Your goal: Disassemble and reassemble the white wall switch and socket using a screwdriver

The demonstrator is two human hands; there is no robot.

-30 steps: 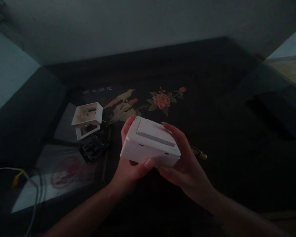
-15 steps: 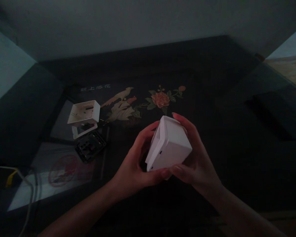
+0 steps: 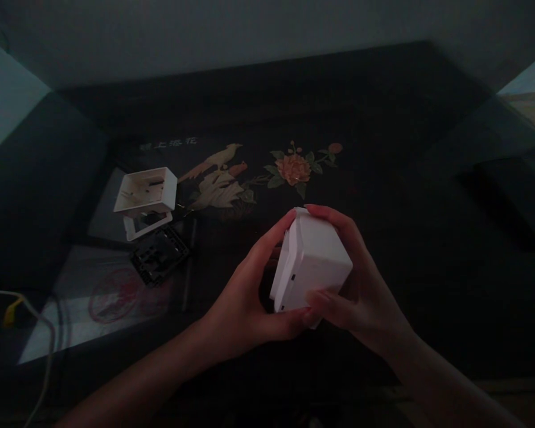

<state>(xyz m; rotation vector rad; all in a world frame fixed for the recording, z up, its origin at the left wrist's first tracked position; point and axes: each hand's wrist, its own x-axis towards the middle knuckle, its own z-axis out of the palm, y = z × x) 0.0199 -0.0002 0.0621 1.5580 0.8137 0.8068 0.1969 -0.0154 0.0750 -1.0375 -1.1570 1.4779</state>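
Above the dark table, both my hands close around a white electrical box [image 3: 323, 246], tilted, with a thinner plate along its left side. My left hand [image 3: 249, 297] grips the plate side, fingers over the top edge and thumb below. On the other side my right hand [image 3: 361, 285] wraps the box body, its thumb pressed on the lower face. Two small dark slots show near the seam. The front of the plate is turned away from view. To the left lie an open white box [image 3: 146, 190], a white frame [image 3: 149, 226] and a black plastic mounting plate [image 3: 159, 254].
The dark table [image 3: 405, 196] carries an inlaid bird and flower picture [image 3: 292, 169]. A pale cable with a yellow tag [image 3: 12, 312] runs along the left edge. A dark flat object [image 3: 517, 202] lies at the right. A wall [image 3: 232, 35] stands behind.
The box in my hands has turned slightly and shifted a little right. My left fingers have moved up onto its top edge, and my right thumb lies further onto the lower face.
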